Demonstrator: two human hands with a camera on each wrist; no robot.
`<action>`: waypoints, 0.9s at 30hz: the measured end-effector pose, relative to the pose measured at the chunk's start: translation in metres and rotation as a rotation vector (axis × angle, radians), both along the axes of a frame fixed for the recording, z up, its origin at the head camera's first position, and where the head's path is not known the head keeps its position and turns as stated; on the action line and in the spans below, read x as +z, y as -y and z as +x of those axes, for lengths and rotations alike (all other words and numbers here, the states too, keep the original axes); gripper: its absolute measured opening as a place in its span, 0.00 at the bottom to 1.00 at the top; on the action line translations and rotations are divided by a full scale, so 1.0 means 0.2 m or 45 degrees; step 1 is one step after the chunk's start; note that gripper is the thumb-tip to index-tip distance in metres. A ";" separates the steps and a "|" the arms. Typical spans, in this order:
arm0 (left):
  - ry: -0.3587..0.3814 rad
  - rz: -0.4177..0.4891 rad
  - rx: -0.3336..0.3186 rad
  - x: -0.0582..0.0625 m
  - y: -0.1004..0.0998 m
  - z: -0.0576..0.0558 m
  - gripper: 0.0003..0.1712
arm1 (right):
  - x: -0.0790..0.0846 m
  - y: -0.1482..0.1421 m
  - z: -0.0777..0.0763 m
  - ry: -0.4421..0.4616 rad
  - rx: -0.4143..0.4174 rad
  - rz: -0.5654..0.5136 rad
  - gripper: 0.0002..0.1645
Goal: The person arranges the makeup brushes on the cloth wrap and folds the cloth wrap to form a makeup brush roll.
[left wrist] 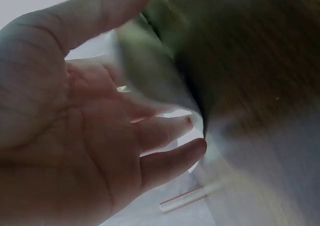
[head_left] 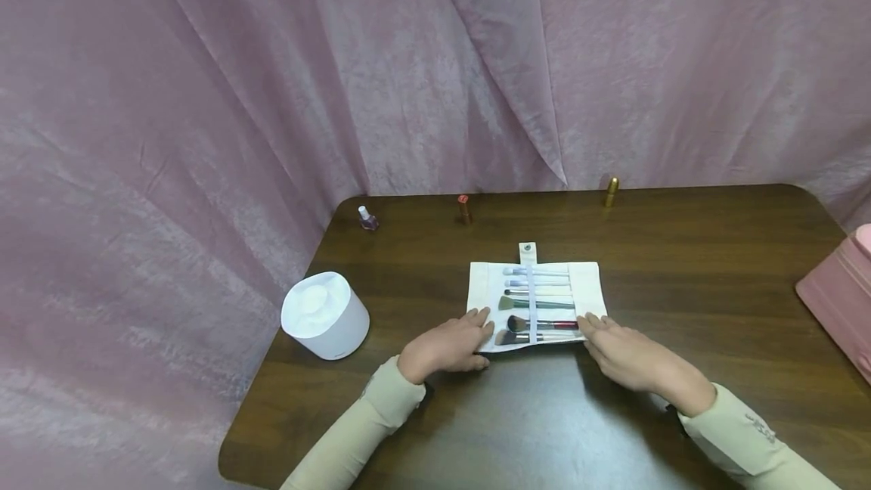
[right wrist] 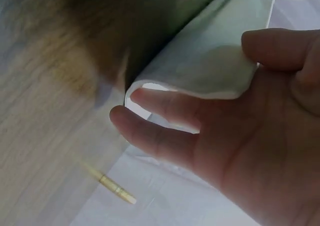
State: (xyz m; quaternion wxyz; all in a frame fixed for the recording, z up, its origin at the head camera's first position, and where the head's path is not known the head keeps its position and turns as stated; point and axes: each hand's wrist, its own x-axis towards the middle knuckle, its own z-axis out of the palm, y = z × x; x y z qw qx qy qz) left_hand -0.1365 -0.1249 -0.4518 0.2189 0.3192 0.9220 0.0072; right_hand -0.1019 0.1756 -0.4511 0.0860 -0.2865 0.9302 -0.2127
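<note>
A white makeup brush roll (head_left: 479, 286) lies unrolled on the table, its snap strap (head_left: 527, 252) pointing to the far side. Several makeup brushes (head_left: 540, 303) are tucked crosswise under its elastic band. My left hand (head_left: 445, 344) rests its fairly straight fingers on the roll's near left corner, the thumb apart below the edge. At the near right corner my right hand (head_left: 626, 354) pinches the cloth, fingers above and thumb (right wrist: 272, 48) against the underside. In the right wrist view this edge of the roll (right wrist: 210, 65) curves up off the table.
A white round container (head_left: 336, 327) stands at the left. Along the back edge are a nail polish bottle (head_left: 368, 219), a reddish-brown lipstick tube (head_left: 465, 210) and a gold tube (head_left: 611, 193). A pink case (head_left: 840, 297) sits at the right. Pink curtain (head_left: 435, 66) hangs behind the table.
</note>
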 end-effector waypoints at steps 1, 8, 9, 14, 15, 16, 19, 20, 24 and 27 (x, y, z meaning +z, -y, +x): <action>-0.005 0.004 -0.010 0.00 0.00 0.00 0.34 | 0.01 -0.01 0.00 0.010 0.006 -0.020 0.25; 0.089 0.155 0.002 0.01 0.05 -0.02 0.28 | 0.03 -0.03 -0.07 -0.045 0.095 -0.083 0.16; 0.119 0.186 0.012 0.01 0.06 -0.03 0.28 | 0.03 -0.03 -0.08 -0.043 0.106 -0.087 0.13; 0.208 0.322 0.051 0.05 0.11 -0.08 0.26 | 0.06 -0.04 -0.13 0.002 0.136 -0.138 0.11; 0.227 0.346 0.052 0.05 0.12 -0.10 0.26 | 0.07 -0.04 -0.14 0.014 0.131 -0.139 0.12; 0.237 0.368 0.053 0.06 0.13 -0.11 0.25 | 0.07 -0.04 -0.15 0.027 0.128 -0.144 0.13; 0.257 0.425 0.048 0.09 0.14 -0.16 0.22 | 0.09 -0.05 -0.18 0.042 0.119 -0.136 0.11; 0.264 0.445 0.046 0.09 0.14 -0.17 0.21 | 0.09 -0.05 -0.20 0.038 0.117 -0.133 0.10; 0.245 0.495 0.041 0.09 0.14 -0.22 0.17 | 0.10 -0.05 -0.24 0.014 0.104 -0.128 0.08; 0.231 0.509 0.052 0.08 0.13 -0.26 0.15 | 0.09 -0.05 -0.27 0.038 0.074 -0.140 0.10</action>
